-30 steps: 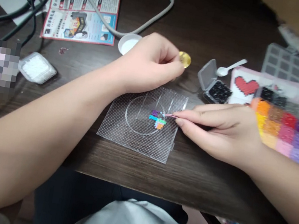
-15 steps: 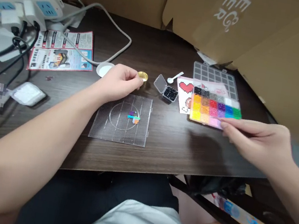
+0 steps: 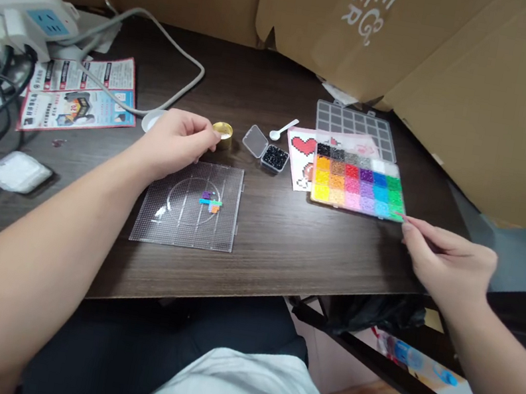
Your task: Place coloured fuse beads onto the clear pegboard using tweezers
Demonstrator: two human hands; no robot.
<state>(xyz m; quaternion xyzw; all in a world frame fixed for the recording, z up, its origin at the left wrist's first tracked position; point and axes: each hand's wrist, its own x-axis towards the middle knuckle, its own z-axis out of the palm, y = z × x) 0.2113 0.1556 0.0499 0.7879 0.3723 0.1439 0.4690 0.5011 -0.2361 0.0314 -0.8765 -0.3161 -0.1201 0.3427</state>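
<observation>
My left hand (image 3: 178, 142) is closed, its fingertips at the near left rim of a small round gold tin (image 3: 224, 130). Just below it lies a clear pegboard (image 3: 187, 228), with a small patch of purple, blue, green and orange beads (image 3: 211, 202) on it. My right hand (image 3: 449, 258) pinches a thin pink pointed tool (image 3: 401, 215), most of it hidden by the fingers. Its tip is over the green beads at the near right corner of a compartment box (image 3: 360, 186) of coloured beads. A little lidded box of black beads (image 3: 275, 157) stands open between the hands.
A white spoon (image 3: 283, 130), a pattern sheet with a heart (image 3: 303, 145) and a gridded clear lid (image 3: 355, 126) lie behind. At left are a power strip (image 3: 45, 19), cables, a leaflet (image 3: 79, 116) and a white pad (image 3: 20, 172). Cardboard (image 3: 320, 38) walls the back.
The whole view has shifted, so the desk sits further left. My right hand has moved along the bead box from the pink compartments to the green corner. My left hand stays by the tin.
</observation>
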